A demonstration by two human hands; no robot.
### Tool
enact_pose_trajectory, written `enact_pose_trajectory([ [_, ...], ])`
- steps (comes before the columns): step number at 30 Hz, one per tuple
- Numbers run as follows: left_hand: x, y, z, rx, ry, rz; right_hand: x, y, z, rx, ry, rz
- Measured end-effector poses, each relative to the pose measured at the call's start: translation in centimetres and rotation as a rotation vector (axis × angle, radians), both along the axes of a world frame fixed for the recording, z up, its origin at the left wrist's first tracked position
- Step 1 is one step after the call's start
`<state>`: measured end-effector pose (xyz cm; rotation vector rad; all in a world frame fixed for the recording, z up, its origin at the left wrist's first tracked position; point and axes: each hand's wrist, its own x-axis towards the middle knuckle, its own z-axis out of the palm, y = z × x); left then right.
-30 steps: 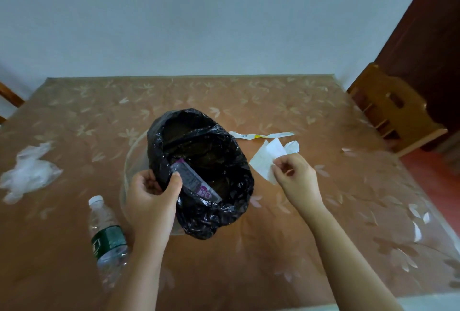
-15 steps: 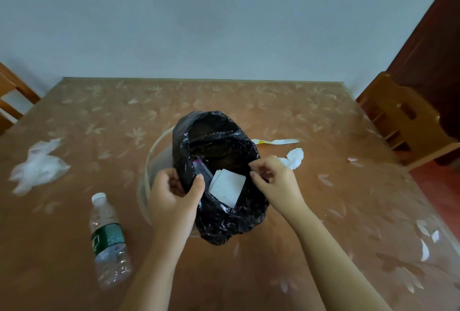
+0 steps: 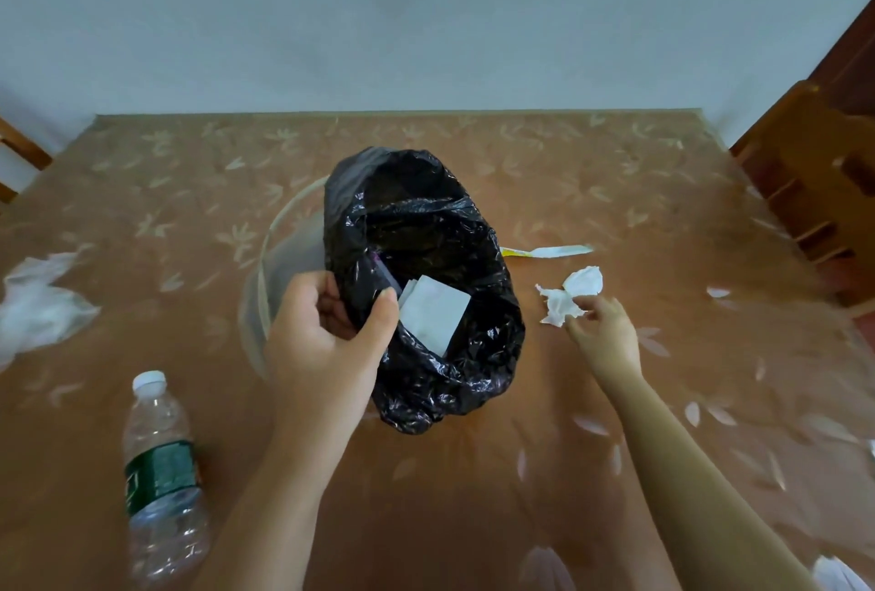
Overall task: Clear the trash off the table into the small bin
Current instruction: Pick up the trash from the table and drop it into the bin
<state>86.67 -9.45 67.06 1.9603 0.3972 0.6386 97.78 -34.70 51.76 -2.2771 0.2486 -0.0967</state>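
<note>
Black liner: a crinkly black bag (image 3: 426, 306) lines the small bin (image 3: 265, 268), whose clear rim shows on the left side; the whole thing sits mid-counter (image 3: 450, 496).
Left hand: the left hand (image 3: 326, 335) is clenched on the near-left edge of the bag, holding its mouth open.
Right hand: the right hand (image 3: 601, 335) is down at the counter, fingertips pinching the near edge of a crumpled white tissue (image 3: 568, 294) just right of the bin. Whether it's fully gripped yet is hard to say, looks like it's just closing on it.
Doing it well: probably best to bunch the whole tissue into the fingers before lifting, since it's flimsy and torn-looking, then bring it well over the open mouth before letting go. The left hand should keep the bag wide so nothing catches on the rim.
Inside the bin: a folded white paper (image 3: 433, 311) lies on top, with a dark wrapper with a purple edge (image 3: 383, 273) tucked beside it against the left wall.
Left on the counter: a long white-and-yellow strip (image 3: 549, 251) behind the tissue, a plastic water bottle (image 3: 161, 472) near left, a clear plastic wad (image 3: 38, 306) far left, and a white scrap (image 3: 838, 574) at the near-right corner.
Progress: partway, plenty to go.
</note>
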Motion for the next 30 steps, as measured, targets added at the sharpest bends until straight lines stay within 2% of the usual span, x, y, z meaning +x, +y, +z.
enact_pose_trajectory([
  [9, 1.4, -0.4, -0.5, -0.045, -0.059, -0.018, 3.4, 0.2, -3.8, -0.172, 0.097, 0.011],
  [24, -0.5, 0.2, -0.8, -0.072, -0.079, 0.005, -0.1, 0.7, -4.1, -0.019, 0.173, 0.085],
  [30, -3.3, 0.8, -0.6, -0.086, -0.024, 0.029, -3.6, 0.9, 1.0, 0.062, -0.034, 0.049],
])
